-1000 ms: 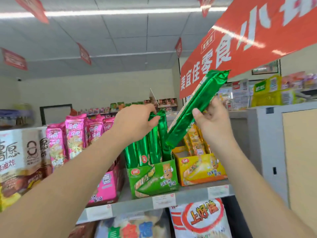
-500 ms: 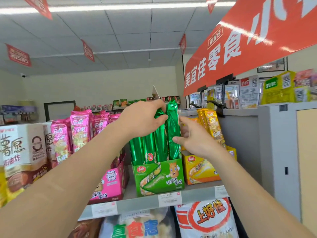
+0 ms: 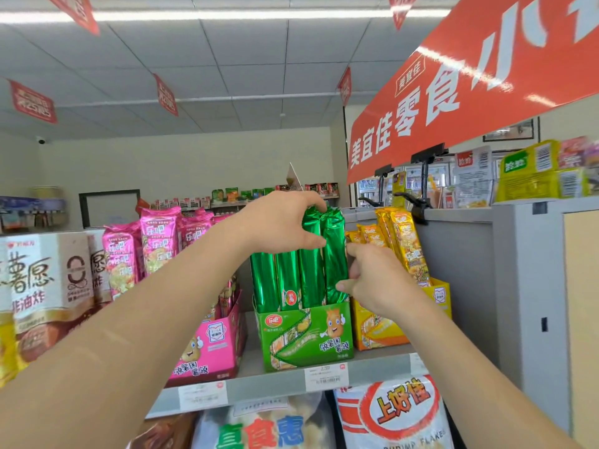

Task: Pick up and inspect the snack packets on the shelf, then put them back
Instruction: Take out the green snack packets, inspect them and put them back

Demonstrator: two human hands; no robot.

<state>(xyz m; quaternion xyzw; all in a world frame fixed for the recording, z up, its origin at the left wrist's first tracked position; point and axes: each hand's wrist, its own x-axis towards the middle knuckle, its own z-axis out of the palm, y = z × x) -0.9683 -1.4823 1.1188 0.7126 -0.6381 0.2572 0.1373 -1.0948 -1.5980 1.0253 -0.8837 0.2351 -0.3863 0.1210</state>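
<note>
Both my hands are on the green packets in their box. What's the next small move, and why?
Probably release the right hand and draw it back. The rightmost packet it pinches already stands upright in the green box, its top level with the one beside it, while the left hand grips the other packets at their tops.

1 head-worn view, facing forward, slightly upward, close to the shelf (image 3: 278,385), wide-angle
</note>
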